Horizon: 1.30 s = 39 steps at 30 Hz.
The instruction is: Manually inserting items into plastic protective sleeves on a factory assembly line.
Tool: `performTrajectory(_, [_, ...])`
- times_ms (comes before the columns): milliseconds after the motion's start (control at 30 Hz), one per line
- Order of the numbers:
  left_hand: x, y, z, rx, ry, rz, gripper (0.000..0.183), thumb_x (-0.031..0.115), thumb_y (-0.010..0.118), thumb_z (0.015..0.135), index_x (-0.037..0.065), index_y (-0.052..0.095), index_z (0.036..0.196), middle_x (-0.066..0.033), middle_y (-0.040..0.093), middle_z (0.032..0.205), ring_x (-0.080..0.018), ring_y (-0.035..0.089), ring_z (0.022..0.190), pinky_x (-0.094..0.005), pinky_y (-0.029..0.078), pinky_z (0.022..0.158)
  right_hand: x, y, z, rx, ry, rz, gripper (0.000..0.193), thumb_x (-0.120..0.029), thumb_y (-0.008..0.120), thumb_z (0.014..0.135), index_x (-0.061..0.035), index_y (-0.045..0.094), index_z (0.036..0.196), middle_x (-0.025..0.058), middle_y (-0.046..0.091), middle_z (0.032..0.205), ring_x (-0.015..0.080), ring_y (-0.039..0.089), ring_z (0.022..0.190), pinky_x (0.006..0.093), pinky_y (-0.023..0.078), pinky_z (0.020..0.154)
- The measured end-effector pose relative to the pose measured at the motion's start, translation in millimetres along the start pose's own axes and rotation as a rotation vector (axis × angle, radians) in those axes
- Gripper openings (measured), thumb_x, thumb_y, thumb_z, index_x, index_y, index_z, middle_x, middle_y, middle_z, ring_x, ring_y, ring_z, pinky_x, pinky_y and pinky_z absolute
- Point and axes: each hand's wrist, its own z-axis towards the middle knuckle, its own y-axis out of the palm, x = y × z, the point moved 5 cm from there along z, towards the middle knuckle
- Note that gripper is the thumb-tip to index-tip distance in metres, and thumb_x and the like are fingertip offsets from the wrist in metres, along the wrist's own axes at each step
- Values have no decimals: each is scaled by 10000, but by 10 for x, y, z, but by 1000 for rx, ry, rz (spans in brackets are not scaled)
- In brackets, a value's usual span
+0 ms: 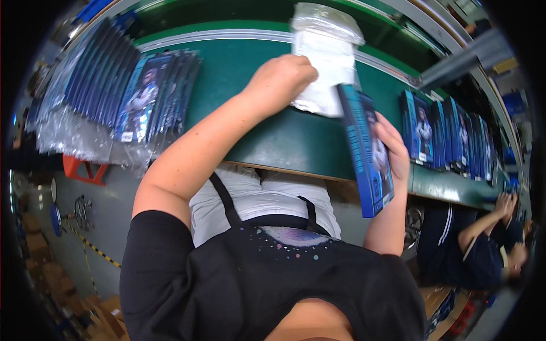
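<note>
A slim blue box (364, 153) with a printed figure on its front stands tilted in my right hand (395, 148), whose fingers wrap round its right edge. My left hand (287, 79) reaches over the green bench, its fingers pinched together at the left edge of a stack of white packets in clear plastic (330, 62). Whether a packet edge is between those fingertips I cannot make out. The box's upper end is close to the lower right of the white stack.
Many blue boxes in clear wrap (102, 85) stand in rows at the bench's left. More blue boxes (449, 136) line its right side. A metal post (455, 59) rises at the back right. A co-worker (478, 238) sits at the far right. A red stool (82, 169) is below left.
</note>
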Motion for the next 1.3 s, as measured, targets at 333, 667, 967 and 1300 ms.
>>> performTrajectory(333, [-4,114,21,-331,78,19,240,35,640,758,34,655,997,-134,592,941,-299,583,917,-385,473,777,252,53,77,-62,150,151,454,-54,574,869,96,453,1280,173,650,1069,177,685,849,276,567,750])
performTrajectory(667, [8,-23,39,-87,0,-175,191,31,622,797,25,655,986,-106,569,854,-258,587,816,-328,479,735,219,267,51,-105,121,127,547,-80,600,858,104,386,1327,177,632,1104,169,674,879,271,548,790])
performTrajectory(967, [-258,6,47,-132,-635,-565,170,97,679,800,-3,697,937,-72,675,873,-152,625,756,-289,500,709,141,109,434,-48,72,-84,477,-68,627,851,89,456,1267,147,634,1105,159,660,906,264,543,779])
performTrajectory(1300, [-290,36,92,-205,-559,-540,196,41,614,799,-8,691,973,-59,684,867,-129,620,799,-262,491,745,176,160,486,-55,167,34,392,-110,644,859,73,536,1187,119,676,975,142,678,769,265,559,713])
